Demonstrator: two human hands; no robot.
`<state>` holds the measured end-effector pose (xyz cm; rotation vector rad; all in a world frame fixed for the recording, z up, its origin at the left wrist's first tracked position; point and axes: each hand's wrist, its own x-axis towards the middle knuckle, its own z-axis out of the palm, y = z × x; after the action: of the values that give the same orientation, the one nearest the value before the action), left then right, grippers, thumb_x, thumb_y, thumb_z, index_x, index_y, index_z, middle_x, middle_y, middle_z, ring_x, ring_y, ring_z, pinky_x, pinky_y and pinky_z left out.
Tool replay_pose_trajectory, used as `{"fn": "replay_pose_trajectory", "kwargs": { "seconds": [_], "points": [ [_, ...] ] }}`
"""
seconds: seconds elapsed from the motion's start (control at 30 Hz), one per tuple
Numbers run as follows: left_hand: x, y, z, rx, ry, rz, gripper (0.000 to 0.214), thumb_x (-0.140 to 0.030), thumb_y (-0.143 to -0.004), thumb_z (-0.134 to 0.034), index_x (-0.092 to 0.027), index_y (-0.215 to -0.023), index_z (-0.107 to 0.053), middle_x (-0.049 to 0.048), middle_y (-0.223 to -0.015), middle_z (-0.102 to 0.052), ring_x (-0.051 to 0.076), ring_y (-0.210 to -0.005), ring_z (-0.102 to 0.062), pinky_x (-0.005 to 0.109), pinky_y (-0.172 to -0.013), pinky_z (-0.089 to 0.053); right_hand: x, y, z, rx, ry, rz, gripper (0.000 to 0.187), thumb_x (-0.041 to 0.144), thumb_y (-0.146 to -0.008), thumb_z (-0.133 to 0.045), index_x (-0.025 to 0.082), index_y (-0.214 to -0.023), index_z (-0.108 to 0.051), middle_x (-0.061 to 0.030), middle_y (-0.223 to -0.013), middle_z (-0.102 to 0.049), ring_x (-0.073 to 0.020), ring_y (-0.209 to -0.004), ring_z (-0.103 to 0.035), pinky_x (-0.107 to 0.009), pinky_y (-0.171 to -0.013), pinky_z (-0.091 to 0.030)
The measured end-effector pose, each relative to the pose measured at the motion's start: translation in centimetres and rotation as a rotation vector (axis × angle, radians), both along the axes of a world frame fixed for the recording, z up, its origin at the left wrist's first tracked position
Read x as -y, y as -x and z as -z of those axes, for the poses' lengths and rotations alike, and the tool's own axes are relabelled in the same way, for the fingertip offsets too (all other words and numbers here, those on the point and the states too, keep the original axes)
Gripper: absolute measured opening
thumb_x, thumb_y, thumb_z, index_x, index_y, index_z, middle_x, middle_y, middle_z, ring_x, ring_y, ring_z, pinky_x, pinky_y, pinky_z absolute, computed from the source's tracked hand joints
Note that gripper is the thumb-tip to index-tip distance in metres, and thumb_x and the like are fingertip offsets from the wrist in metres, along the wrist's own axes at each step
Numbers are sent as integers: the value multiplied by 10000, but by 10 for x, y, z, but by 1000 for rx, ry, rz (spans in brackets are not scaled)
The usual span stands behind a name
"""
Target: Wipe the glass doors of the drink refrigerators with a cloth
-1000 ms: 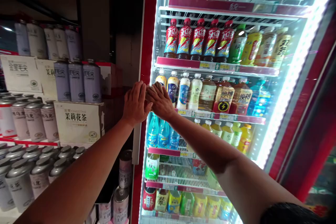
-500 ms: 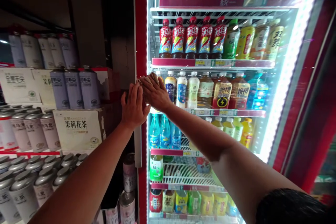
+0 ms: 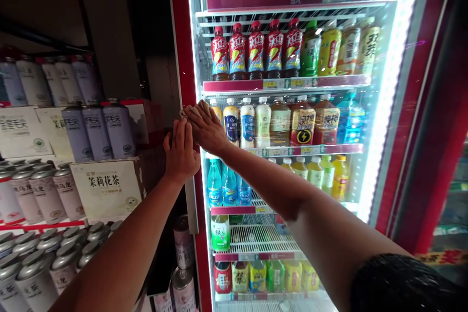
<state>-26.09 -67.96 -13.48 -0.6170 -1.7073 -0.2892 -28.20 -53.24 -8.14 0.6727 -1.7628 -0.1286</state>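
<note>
A tan cloth (image 3: 190, 111) lies under the fingers of my right hand (image 3: 209, 132), which presses it against the red door frame (image 3: 179, 53) of a lit drinks fridge. Close beside it, my left hand (image 3: 182, 155) rests at the outer edge of the same frame, above the pale strip of a door handle (image 3: 192, 204). Its fingers point upward, a little bent, and their tips meet the cloth or lie just next to it; I cannot tell which. Behind the glass, bottles with dark blue labels (image 3: 231, 122) stand near my right hand.
Inside the fridge, shelves carry red-capped bottles (image 3: 256, 51), blue bottles (image 3: 215, 183) and a green-labelled bottle (image 3: 220, 233). To the left, a display holds purple cans (image 3: 117, 129), a cream carton (image 3: 106, 187) and several silver-topped cans (image 3: 34, 273). Pink cans (image 3: 183, 248) stand beside the fridge.
The view has tilted, and the fridge leans more in it. Both hands appear slightly further left, still at the frame. My left fingers look a little more bent; my right hand keeps the cloth.
</note>
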Motion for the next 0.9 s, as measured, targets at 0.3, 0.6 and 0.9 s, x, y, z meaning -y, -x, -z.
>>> {"fn": "replay_pose_trajectory", "kwargs": {
  "seconds": [0.3, 0.6, 0.9],
  "points": [
    [0, 0, 1, 11, -7, 38, 920, -161, -793, -536, -96, -1643, -189, 196, -1704, -189, 338, -1604, -145, 575, -1257, -176, -6, -11, 8, 23, 16, -1, 526, 249, -1064, -370, 247, -1588, -412, -17, -1674, -396, -268, -1608, -198, -546, -1337, -118],
    [3, 1, 2, 23, -6, 82, 937, -148, -768, -544, -104, -1643, -210, 182, -1707, -175, 328, -1608, -130, 566, -1269, -149, -23, -16, 31, 95, -155, 17, 543, 308, -1043, -475, 289, -1583, -416, 0, -1691, -362, -264, -1622, -127, -533, -1340, -93],
    [0, -4, 5, 25, 34, 65, 818, -119, -848, -486, -159, -1635, -269, 156, -1695, -225, 316, -1611, -97, 607, -1272, -68, -52, -25, 40, 84, -143, 33, 591, 293, -1016, -539, 274, -1591, -407, 10, -1712, -309, -275, -1624, -103, -526, -1346, -87]
  ]
}}
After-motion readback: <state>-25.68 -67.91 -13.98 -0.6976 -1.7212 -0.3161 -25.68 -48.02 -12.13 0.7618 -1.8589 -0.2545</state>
